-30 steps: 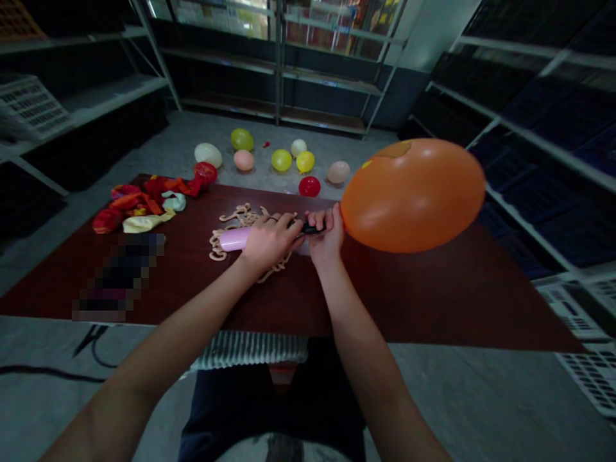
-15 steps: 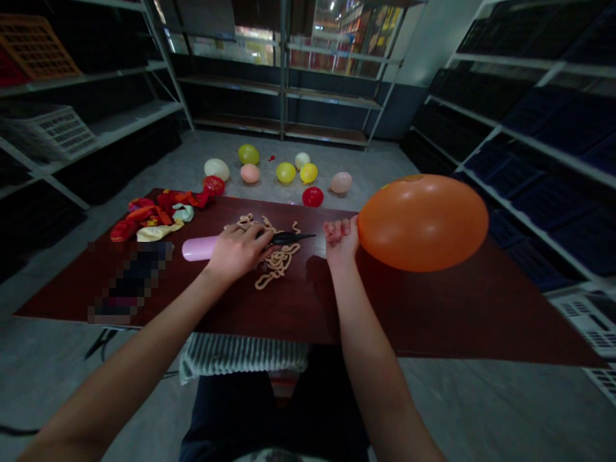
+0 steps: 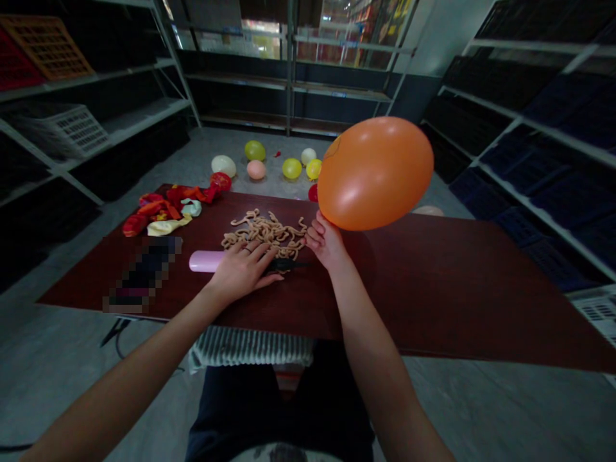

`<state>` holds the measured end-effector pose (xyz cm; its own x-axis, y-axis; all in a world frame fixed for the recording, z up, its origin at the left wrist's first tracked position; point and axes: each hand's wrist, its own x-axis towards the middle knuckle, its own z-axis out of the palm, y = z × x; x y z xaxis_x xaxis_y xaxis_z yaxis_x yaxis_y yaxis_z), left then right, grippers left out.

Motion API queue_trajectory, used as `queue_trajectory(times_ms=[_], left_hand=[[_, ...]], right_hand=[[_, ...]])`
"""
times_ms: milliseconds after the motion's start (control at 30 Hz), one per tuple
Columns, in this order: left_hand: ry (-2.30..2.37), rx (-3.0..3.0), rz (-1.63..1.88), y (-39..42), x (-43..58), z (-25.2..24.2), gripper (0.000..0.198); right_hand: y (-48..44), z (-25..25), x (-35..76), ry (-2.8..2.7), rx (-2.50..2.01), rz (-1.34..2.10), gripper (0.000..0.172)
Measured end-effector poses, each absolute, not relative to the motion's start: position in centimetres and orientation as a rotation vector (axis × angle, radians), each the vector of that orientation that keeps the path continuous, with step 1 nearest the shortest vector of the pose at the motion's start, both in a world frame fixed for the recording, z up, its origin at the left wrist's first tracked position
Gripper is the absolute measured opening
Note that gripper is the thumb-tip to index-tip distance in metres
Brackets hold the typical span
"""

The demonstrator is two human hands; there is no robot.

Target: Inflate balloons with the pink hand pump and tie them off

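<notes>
My left hand (image 3: 240, 271) lies palm down over a pink hand pump (image 3: 206, 261), gripping it near its black nozzle (image 3: 289, 264). My right hand (image 3: 327, 242) pinches the neck of a large inflated orange balloon (image 3: 375, 173), which hangs in the air above the table's far edge. Between the hands and slightly beyond them lies a tangle of thin beige uninflated modelling balloons (image 3: 264, 232). The nozzle sits apart from the orange balloon's neck.
The dark red table (image 3: 433, 289) carries a heap of limp coloured balloons (image 3: 168, 212) and a pixelated, unreadable object (image 3: 142, 273). Several inflated balloons lie on the grey floor beyond it, including a yellow one (image 3: 291, 168). Metal shelves line both sides.
The orange balloon has risen and shifted left with my right hand. My left hand and the pump have moved left, away from the balloon's neck. The view has tilted slightly.
</notes>
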<state>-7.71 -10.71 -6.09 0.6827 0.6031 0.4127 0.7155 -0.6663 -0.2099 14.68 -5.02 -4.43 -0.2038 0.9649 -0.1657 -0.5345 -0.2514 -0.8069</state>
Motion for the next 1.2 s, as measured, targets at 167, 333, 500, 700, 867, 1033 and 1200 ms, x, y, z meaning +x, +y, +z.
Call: queue_trajectory(times_ms=[167,333,500,700,867,1033,1200], left_hand=[[-0.797,-2.512,-0.614,-10.0,-6.4,-4.1,0.028],[-0.621,-2.529,-0.677,-7.9,-3.5,-1.7,0.043],[-0.546,-2.652,-0.521,-5.2,-1.1,-1.0,0.056],[-0.553,-2.764,-0.600,-3.2,-1.3,-0.6,0.056],[-0.666,-2.764,-0.619,-3.0,-2.0,0.1,0.053],[-0.715,-2.721,-0.570,-3.7,-1.7,0.1,0.054],[-0.691,-2.627,-0.595,-4.1,-1.7,-0.7,0.050]], right_hand=[[-5.0,-4.9,14.3,-0.708,-0.863,1.816,0.054],[-5.1,-5.3,13.9,-0.746,-0.969,1.794,0.030],[-5.6,-5.2,13.6,-0.895,-1.135,1.727,0.027],[-5.6,-4.8,14.4,-1.143,-1.150,1.723,0.032],[-5.4,-4.8,15.0,-1.222,-1.130,1.609,0.036],[-5.4,-5.0,15.1,-1.243,-1.162,1.530,0.042],[-5.7,-5.0,16.1,-1.358,-1.073,1.645,0.048]])
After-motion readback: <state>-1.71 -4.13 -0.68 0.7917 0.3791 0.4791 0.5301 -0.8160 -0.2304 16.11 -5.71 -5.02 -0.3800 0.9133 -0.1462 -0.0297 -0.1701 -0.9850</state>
